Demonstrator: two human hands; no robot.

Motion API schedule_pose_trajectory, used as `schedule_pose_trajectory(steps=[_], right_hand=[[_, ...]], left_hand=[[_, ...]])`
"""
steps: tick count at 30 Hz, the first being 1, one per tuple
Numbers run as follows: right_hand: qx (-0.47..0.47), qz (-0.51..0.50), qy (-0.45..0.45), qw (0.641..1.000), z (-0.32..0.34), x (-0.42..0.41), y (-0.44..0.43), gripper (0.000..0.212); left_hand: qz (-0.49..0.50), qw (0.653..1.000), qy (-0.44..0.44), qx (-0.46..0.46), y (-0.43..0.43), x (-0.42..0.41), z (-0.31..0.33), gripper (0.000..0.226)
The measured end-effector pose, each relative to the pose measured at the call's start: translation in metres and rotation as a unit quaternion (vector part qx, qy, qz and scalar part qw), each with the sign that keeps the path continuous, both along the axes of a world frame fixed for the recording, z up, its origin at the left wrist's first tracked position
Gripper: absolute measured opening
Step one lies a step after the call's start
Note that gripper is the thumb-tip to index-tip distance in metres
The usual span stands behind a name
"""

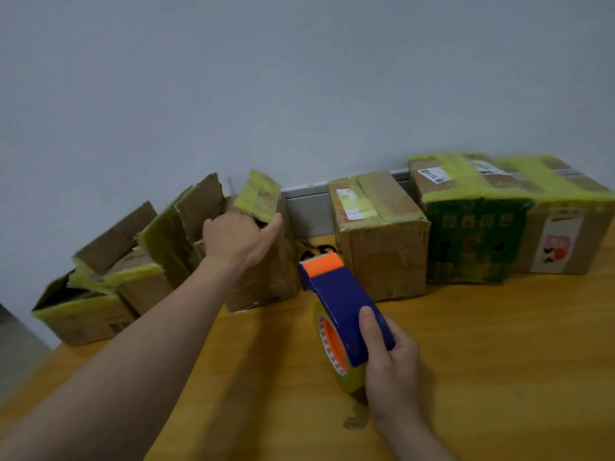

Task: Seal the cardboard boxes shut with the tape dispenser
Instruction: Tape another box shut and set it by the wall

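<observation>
A row of cardboard boxes stands along the wall on a wooden table point(482, 344). My left hand point(238, 239) grips the top front edge of an open box point(266, 281) whose yellow-taped flaps stand up. My right hand point(389, 364) holds a blue and orange tape dispenser point(339, 301) with a yellowish tape roll, its toothed end pointing at the boxes. Two more open boxes, one point(143, 281) and another point(80, 314), stand to the left. Closed taped boxes stand to the right: a brown one point(382, 254), a green-printed one point(472, 241) and a far right one point(565, 234).
A grey wall rises behind the boxes, with a grey trim strip point(306, 211) at table height. Something black lies on the table behind the dispenser between two boxes. The table's left edge drops to a grey floor point(16, 354).
</observation>
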State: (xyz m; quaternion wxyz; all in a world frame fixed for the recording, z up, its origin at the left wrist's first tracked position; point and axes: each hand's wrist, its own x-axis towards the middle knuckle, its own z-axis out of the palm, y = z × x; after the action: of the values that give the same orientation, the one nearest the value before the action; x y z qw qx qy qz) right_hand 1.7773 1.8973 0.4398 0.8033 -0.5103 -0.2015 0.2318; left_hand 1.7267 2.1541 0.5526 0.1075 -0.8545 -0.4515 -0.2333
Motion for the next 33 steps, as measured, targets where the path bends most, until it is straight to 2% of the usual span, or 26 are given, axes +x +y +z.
schedule_pose_trajectory(steps=[5, 10, 12, 15, 18, 20, 24, 26, 29, 31, 33], right_hand=[[-0.006, -0.025, 0.003, 1.0, -0.003, 0.002, -0.002, 0.051], [-0.002, -0.063, -0.03, 0.998, -0.001, 0.0, -0.013, 0.038], [-0.002, -0.063, -0.05, 0.997, -0.001, -0.005, -0.019, 0.036], [-0.004, -0.08, -0.073, 0.994, -0.004, -0.008, -0.029, 0.046], [-0.016, -0.096, -0.079, 0.992, -0.005, -0.007, -0.039, 0.046], [-0.015, -0.113, -0.085, 0.99, -0.003, -0.008, -0.048, 0.04], [0.014, -0.13, -0.121, 0.984, 0.02, -0.012, -0.073, 0.036], [0.037, -0.147, -0.147, 0.977, 0.04, -0.009, -0.087, 0.036], [0.055, -0.154, -0.206, 0.965, 0.067, -0.001, -0.107, 0.048], [0.059, -0.15, -0.241, 0.957, 0.077, 0.008, -0.12, 0.059], [0.05, -0.138, -0.255, 0.956, 0.078, 0.018, -0.133, 0.063]], left_hand=[[-0.01, 1.0, -0.01, 0.006, -0.048, -0.037, -0.003, 0.077], [-0.02, 0.996, -0.085, 0.016, -0.107, -0.083, -0.007, 0.065], [-0.044, 0.992, -0.115, 0.03, -0.131, -0.102, -0.009, 0.063], [-0.131, 0.981, -0.139, 0.029, -0.155, -0.13, -0.009, 0.067], [-0.241, 0.948, -0.191, -0.083, -0.169, -0.158, -0.006, 0.064], [-0.277, 0.934, -0.2, -0.102, -0.174, -0.17, -0.004, 0.048], [-0.288, 0.903, -0.244, -0.206, -0.178, -0.176, 0.003, 0.053], [-0.293, 0.865, -0.295, -0.282, -0.18, -0.176, 0.007, 0.061], [-0.31, 0.81, -0.346, -0.358, -0.186, -0.172, 0.012, 0.05], [-0.305, 0.802, -0.357, -0.37, -0.189, -0.168, 0.014, 0.045], [-0.259, 0.798, -0.39, -0.379, -0.186, -0.163, 0.011, 0.06]])
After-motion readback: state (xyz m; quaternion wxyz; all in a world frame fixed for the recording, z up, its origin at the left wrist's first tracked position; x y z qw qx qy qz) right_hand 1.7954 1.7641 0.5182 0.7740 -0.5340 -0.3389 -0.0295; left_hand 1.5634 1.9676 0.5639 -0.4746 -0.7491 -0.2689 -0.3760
